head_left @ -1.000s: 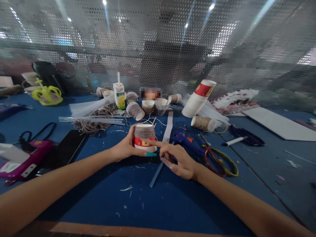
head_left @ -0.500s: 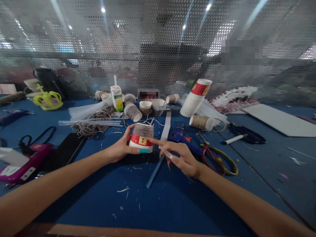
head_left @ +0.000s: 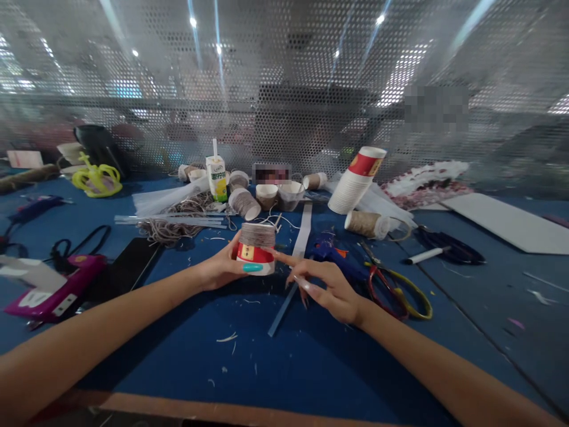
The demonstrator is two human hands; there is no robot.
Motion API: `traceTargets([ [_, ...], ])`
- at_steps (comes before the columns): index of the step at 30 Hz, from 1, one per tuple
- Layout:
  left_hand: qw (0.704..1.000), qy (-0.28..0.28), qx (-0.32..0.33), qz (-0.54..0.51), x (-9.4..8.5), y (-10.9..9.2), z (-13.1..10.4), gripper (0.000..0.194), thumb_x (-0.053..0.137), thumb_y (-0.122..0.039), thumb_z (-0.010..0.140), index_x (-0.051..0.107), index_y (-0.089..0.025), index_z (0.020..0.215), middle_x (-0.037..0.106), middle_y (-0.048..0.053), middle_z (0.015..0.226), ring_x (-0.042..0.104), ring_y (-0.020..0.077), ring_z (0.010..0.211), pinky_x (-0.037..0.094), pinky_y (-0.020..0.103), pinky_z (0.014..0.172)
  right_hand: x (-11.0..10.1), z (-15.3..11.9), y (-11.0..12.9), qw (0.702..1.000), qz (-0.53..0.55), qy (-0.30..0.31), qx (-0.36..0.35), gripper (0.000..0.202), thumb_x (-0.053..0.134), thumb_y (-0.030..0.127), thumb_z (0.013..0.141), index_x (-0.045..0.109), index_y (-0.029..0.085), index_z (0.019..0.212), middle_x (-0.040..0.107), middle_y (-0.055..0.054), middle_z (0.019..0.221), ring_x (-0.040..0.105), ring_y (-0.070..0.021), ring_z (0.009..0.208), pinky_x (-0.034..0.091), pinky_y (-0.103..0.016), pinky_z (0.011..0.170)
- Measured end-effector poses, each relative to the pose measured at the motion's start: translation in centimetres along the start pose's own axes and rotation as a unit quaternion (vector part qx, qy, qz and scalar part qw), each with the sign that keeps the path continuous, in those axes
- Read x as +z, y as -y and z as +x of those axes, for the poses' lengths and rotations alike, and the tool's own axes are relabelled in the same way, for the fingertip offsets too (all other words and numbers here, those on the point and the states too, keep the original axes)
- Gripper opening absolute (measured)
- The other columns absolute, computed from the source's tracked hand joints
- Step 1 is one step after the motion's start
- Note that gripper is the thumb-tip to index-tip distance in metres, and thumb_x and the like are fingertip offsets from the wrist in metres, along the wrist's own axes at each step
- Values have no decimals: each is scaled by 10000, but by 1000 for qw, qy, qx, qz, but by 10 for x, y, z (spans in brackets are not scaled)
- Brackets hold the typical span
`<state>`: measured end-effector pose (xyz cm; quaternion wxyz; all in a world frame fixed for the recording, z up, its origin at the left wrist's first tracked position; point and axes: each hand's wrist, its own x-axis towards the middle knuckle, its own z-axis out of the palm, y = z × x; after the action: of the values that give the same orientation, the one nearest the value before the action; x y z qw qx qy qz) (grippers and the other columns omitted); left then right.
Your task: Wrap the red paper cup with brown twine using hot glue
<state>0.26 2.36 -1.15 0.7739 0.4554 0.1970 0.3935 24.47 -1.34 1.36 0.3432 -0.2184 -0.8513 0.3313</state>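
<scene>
My left hand (head_left: 224,264) is closed around a red and white paper cup (head_left: 256,254), turned upside down, its upper part wound with grey-brown yarn (head_left: 258,235). The thumb with a teal nail lies across the white band at the bottom. My right hand (head_left: 326,284) has its index finger stretched out to the cup's right side, the fingertip at the red band; the other fingers are bent and apart, holding nothing visible. Beneath the right hand lies a clear glue stick or strip (head_left: 283,309). A white strip (head_left: 303,231) extends behind the cup.
Scissors (head_left: 402,293) and a blue glue gun (head_left: 335,255) lie right. Stacked paper cups (head_left: 353,187) lean behind them. A yarn tangle (head_left: 173,222), a juice carton (head_left: 217,181) and yarn-wrapped cups (head_left: 244,204) stand further back. A black phone-like slab (head_left: 128,267) and purple device (head_left: 66,284) lie left.
The cup has turned in my left hand, so its yellow label has shifted left. My right index finger stays at the cup's side. The whole view has shifted slightly.
</scene>
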Motion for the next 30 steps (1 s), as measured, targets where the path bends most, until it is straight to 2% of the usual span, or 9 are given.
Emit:
traceTargets([
  [3,998,-53,9,29,5,2,-1,764,881,-134,475,504,-227,1132,685,38,1032,662,192,924,481,363,898,2,2,5,999,-32,20,-7,206,411,332,960,563,195,935,564,-161,1379,575,-69,470,492,-253,484],
  [6,997,-65,4,42,9,3,-2,732,876,-115,477,513,-220,1104,689,21,978,663,183,886,480,365,888,3,3,8,998,-49,22,-15,172,416,301,956,550,196,925,571,-160,1372,572,-66,471,489,-252,486],
  [11,999,-36,0,20,6,0,-1,656,843,-64,495,555,-192,1071,698,31,953,661,175,866,492,335,845,2,3,5,998,-47,7,-28,170,412,285,957,551,200,909,606,-149,1334,585,-65,452,502,-244,465],
  [21,1000,17,-8,-10,-1,-2,1,629,836,-115,518,623,-171,1107,714,55,1000,665,190,907,491,334,865,0,2,5,999,-1,-36,7,265,410,316,965,620,180,879,597,-147,1344,587,-61,447,531,-237,440],
  [25,999,26,-9,-25,-1,-3,1,617,812,-98,534,640,-185,1120,724,56,1020,668,198,932,490,339,879,-1,0,1,999,18,-50,9,294,420,330,961,672,184,919,697,-115,1181,612,-79,458,531,-236,430],
  [27,999,33,-18,-22,0,-4,1,595,811,-107,539,654,-178,1109,726,60,1021,667,201,930,489,342,880,-1,-2,-1,998,7,-68,-10,302,414,320,963,691,199,957,737,-87,1066,615,-88,453,525,-234,426],
  [30,999,44,-16,-15,1,-4,1,563,802,-120,559,663,-166,1102,724,72,1036,663,212,950,475,358,906,0,-4,-1,985,-10,-162,-63,285,399,317,960,670,232,971,726,-74,1112,603,-95,441,506,-246,409],
])
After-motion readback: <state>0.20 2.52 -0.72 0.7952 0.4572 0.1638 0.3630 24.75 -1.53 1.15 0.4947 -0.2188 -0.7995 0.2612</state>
